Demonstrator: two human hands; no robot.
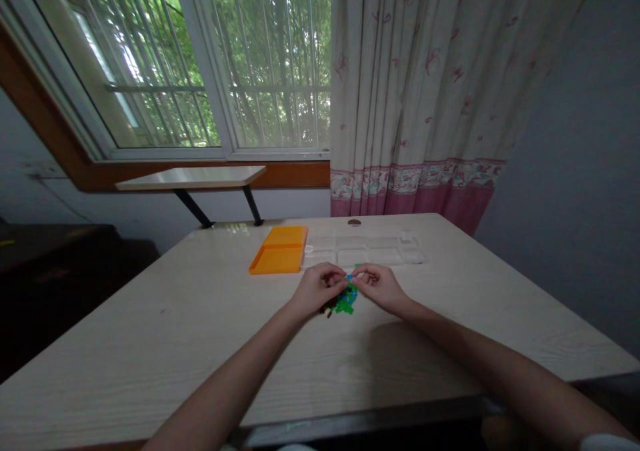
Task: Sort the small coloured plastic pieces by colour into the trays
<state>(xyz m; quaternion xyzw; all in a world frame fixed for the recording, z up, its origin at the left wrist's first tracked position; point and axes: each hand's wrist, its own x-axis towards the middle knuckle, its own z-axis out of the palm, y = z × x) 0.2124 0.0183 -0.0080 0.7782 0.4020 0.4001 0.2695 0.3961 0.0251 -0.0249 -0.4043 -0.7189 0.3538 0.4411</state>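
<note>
My left hand [320,291] and my right hand [381,287] meet over the middle of the table, fingertips pinched close together. Between them sits a small blue piece [350,277], apparently a plastic building piece, which both hands grip. Right below it, partly covered by my left hand, lies a pile of small green, blue and dark brown pieces [345,305]. Another bit of green [359,265] shows just behind my fingertips. The pieces are too small to make out their exact shape.
An orange shallow case [278,260] lies open beyond my left hand. Beside it, a clear plastic compartment tray [370,257] stretches behind both hands. A brown oval object [355,222] is at the table's far edge. A raised shelf [195,177] on black supports stands at back left.
</note>
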